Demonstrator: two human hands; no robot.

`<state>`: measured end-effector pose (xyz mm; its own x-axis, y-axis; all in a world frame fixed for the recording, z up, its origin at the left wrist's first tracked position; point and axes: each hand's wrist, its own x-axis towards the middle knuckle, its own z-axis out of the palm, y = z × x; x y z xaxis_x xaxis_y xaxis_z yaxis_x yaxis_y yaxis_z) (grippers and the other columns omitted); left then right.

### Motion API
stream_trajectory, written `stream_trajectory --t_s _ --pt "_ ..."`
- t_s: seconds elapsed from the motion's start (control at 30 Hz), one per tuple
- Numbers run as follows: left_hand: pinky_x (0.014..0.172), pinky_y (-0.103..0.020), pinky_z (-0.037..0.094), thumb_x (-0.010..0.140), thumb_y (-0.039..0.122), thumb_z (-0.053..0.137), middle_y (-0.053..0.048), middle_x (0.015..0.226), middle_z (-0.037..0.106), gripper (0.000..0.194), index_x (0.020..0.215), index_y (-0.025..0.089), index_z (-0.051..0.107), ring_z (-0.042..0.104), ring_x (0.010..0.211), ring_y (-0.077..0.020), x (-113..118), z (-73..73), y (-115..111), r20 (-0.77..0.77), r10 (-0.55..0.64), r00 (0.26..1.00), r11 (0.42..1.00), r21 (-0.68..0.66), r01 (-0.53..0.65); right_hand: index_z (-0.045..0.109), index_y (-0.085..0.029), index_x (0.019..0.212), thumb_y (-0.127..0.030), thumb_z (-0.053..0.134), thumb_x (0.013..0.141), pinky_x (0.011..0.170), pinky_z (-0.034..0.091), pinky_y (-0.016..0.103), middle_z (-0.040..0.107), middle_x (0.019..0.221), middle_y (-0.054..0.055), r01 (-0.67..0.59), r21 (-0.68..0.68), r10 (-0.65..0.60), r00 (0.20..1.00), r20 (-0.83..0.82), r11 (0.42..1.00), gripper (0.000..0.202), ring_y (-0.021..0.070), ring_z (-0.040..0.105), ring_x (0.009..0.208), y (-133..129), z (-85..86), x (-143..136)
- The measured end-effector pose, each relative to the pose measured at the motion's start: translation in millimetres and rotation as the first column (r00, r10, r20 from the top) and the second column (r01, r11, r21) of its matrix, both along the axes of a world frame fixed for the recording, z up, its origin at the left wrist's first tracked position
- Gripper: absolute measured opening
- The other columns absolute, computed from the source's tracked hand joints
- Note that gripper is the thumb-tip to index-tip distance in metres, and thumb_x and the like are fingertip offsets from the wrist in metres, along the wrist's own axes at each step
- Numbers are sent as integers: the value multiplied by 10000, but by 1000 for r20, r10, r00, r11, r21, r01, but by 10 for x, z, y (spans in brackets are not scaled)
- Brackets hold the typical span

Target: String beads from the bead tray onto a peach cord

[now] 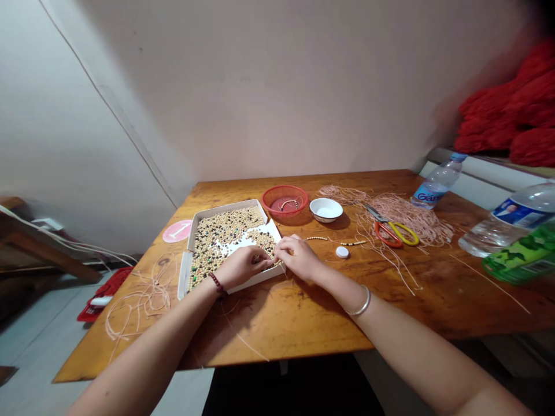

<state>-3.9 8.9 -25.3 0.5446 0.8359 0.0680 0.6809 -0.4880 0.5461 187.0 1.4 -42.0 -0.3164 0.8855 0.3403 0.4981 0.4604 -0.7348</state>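
Note:
A shallow white box tray (184,274) holds a layer of small cream beads (221,222) mixed with dark and a few green ones. My left hand (243,264) is over the tray's near right part, its thumb and fingers brought together among the beads. At the tray's right edge, my right hand (297,257) has its fingers bent into a pinch close to the left fingertips. Whatever either hand pinches is too small to make out. Just beyond the right hand, a string with cream and dark beads (353,243) lies on the wooden table (321,323).
Behind the tray stand a red mesh basket (285,202) with a beaded loop inside and a white bowl (326,210). A white cap (342,252), scissors (392,231), and pink cord (403,214) lie right, near bottles (437,182). Loose cord (139,303) lies left.

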Motion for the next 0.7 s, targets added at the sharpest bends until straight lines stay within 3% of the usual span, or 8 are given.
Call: stream_trajectory --t_s 0.13,0.3,0.53,0.7 --pt "631 -263 405 833 438 521 -45 773 676 299 821 192 691 567 692 -179 5 26 -12 46 26 999 1000 6 -27 723 -257 655 -254 530 834 826 366 308 705 825 17 -59 -7 58 998 -28 998 263 193 555 875 -25 -3 -23" --pt "646 -269 413 854 398 509 -43 790 672 250 832 184 636 576 708 -180 -2 23 -29 148 29 989 999 -32 -25 744 -257 698 -316 540 837 764 397 296 710 770 42 47 -7 -47 996 -81 999 253 202 594 785 -16 -54 -22" --pt "643 -255 416 891 403 448 -31 792 624 270 907 186 609 551 721 -167 7 43 -15 202 74 977 997 -53 -64 758 -225 802 -357 472 872 703 417 293 723 779 39 77 -57 -84 986 -141 995 323 205 626 722 20 -99 -30" --pt "588 -243 431 868 464 468 -24 749 584 327 934 175 606 532 651 -142 17 64 -18 403 125 907 973 -230 -32 762 -211 810 -393 474 863 711 430 295 726 768 39 90 -114 -110 976 -185 989 345 202 631 711 62 -133 -31"
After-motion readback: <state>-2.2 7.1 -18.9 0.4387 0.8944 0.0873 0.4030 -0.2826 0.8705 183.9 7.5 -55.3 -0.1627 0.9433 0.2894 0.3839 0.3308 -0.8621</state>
